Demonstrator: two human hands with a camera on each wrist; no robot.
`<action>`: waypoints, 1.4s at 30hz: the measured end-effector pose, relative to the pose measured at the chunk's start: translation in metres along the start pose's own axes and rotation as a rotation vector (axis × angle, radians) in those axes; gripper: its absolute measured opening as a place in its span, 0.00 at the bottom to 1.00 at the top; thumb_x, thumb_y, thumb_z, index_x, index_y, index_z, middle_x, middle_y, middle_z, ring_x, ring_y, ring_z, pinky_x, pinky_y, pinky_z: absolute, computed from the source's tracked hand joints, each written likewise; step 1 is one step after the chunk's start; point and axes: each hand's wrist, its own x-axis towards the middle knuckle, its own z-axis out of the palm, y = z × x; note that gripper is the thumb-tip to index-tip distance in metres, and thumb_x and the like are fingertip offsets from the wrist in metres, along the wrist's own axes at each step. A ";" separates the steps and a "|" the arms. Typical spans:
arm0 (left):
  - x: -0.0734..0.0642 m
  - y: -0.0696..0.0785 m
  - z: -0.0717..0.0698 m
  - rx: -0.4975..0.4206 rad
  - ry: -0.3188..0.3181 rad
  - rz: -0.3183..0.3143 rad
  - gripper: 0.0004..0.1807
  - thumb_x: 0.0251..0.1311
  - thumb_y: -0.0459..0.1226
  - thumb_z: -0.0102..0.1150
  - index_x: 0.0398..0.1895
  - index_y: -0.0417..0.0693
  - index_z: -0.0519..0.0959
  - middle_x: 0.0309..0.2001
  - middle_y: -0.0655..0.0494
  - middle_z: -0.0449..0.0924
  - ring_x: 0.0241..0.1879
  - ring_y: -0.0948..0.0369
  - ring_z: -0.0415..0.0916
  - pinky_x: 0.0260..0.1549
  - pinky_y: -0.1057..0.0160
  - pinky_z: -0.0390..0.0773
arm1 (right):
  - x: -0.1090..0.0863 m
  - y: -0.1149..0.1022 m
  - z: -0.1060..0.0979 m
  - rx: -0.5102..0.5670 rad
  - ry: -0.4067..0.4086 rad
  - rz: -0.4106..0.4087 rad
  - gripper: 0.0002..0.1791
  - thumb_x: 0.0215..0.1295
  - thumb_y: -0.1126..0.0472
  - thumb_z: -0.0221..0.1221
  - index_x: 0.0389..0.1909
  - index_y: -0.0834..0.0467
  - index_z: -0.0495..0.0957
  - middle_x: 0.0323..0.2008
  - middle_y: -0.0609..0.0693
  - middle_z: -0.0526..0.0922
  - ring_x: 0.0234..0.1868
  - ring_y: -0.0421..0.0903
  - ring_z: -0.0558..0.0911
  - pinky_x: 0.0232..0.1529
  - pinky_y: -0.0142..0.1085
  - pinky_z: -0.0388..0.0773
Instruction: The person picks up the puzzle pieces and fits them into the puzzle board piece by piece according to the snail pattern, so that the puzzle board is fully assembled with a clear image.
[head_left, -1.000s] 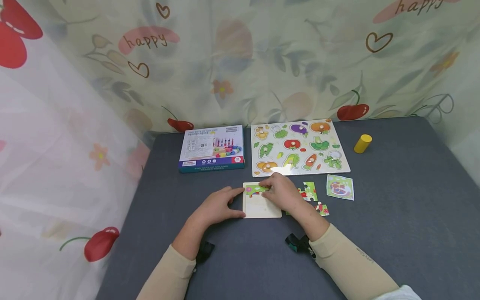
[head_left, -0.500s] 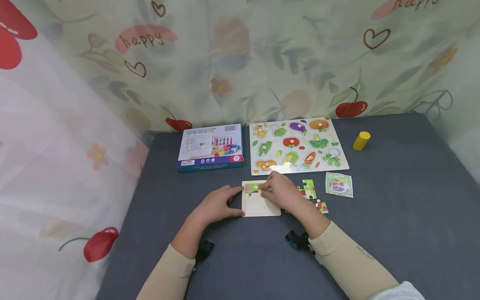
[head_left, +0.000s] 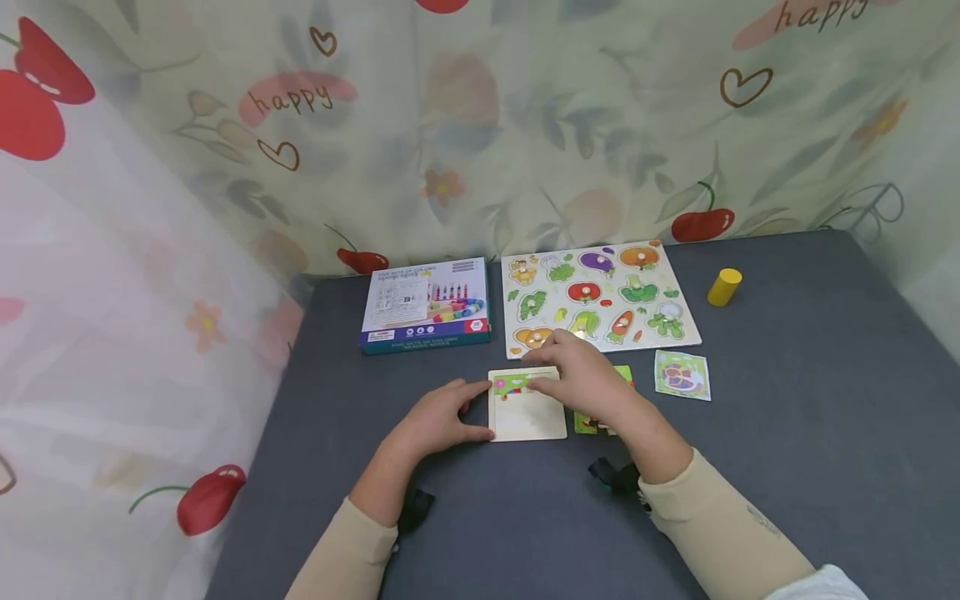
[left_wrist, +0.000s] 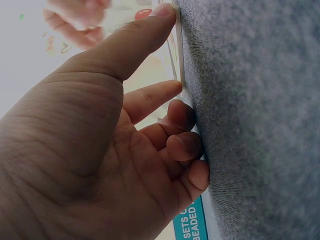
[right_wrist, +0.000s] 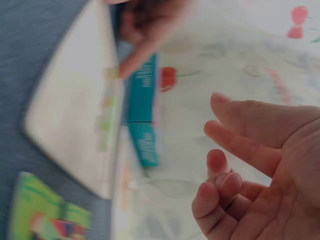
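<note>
A pale wooden puzzle tray lies on the table, with a green patterned jigsaw strip along its far edge. My left hand touches the tray's left edge with the tips of thumb and index finger, spread apart; in the left wrist view its other fingers curl against the cloth. Over the tray's far right part hovers my right hand, thumb and index finger apart, nothing between them in the right wrist view. Loose green jigsaw pieces lie right of the tray, partly hidden beneath the right hand and forearm.
Behind the tray lie a boxed bead set and a vegetable peg puzzle board. To the right are a small picture card and an upright yellow cylinder. A patterned curtain hangs along the table's back edge.
My right hand has let go of the jigsaw strip and lifted slightly to the right, its thumb and index finger parting. The left hand stays at the tray's edge.
</note>
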 end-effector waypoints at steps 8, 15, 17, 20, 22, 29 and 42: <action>0.000 0.001 0.000 0.005 -0.003 -0.013 0.45 0.55 0.57 0.74 0.76 0.58 0.70 0.35 0.57 0.70 0.34 0.59 0.69 0.30 0.59 0.66 | -0.017 -0.017 -0.025 0.010 0.095 -0.038 0.20 0.61 0.58 0.74 0.54 0.53 0.86 0.39 0.45 0.77 0.31 0.44 0.73 0.33 0.40 0.74; -0.001 0.002 0.000 0.012 0.007 -0.011 0.44 0.55 0.57 0.75 0.75 0.58 0.70 0.35 0.57 0.70 0.33 0.59 0.69 0.30 0.59 0.65 | -0.028 -0.026 -0.039 0.004 0.126 -0.036 0.20 0.60 0.57 0.74 0.54 0.52 0.86 0.38 0.45 0.77 0.28 0.44 0.72 0.30 0.39 0.72; -0.001 0.002 0.001 0.011 0.012 -0.006 0.44 0.55 0.57 0.75 0.75 0.58 0.71 0.35 0.57 0.70 0.32 0.59 0.69 0.30 0.59 0.65 | -0.031 -0.027 -0.043 0.008 0.137 -0.044 0.20 0.60 0.58 0.74 0.53 0.52 0.86 0.37 0.45 0.77 0.28 0.44 0.72 0.30 0.39 0.71; -0.001 0.001 0.001 0.010 0.017 0.001 0.44 0.55 0.56 0.75 0.75 0.58 0.70 0.34 0.57 0.69 0.32 0.59 0.68 0.30 0.59 0.65 | -0.035 -0.025 -0.050 0.013 0.149 -0.058 0.20 0.60 0.58 0.74 0.54 0.53 0.86 0.37 0.47 0.78 0.28 0.44 0.71 0.30 0.38 0.70; -0.001 0.000 0.001 0.006 0.018 0.003 0.44 0.55 0.56 0.75 0.75 0.58 0.70 0.34 0.57 0.69 0.32 0.59 0.68 0.29 0.59 0.65 | -0.038 -0.024 -0.056 0.012 0.151 -0.067 0.21 0.61 0.59 0.74 0.55 0.54 0.85 0.37 0.47 0.77 0.28 0.44 0.70 0.31 0.39 0.70; -0.001 -0.001 0.002 0.000 0.023 0.011 0.45 0.55 0.57 0.75 0.76 0.58 0.70 0.34 0.57 0.70 0.33 0.60 0.69 0.29 0.60 0.65 | -0.046 -0.016 -0.075 0.008 0.173 -0.063 0.21 0.61 0.59 0.74 0.55 0.57 0.84 0.34 0.48 0.73 0.29 0.46 0.69 0.33 0.40 0.67; -0.001 -0.001 0.002 -0.001 0.022 0.012 0.45 0.54 0.57 0.75 0.76 0.58 0.70 0.35 0.57 0.69 0.32 0.60 0.68 0.29 0.60 0.65 | -0.056 0.004 -0.100 -0.010 0.146 0.011 0.21 0.64 0.55 0.72 0.56 0.54 0.84 0.33 0.48 0.73 0.30 0.47 0.69 0.32 0.38 0.67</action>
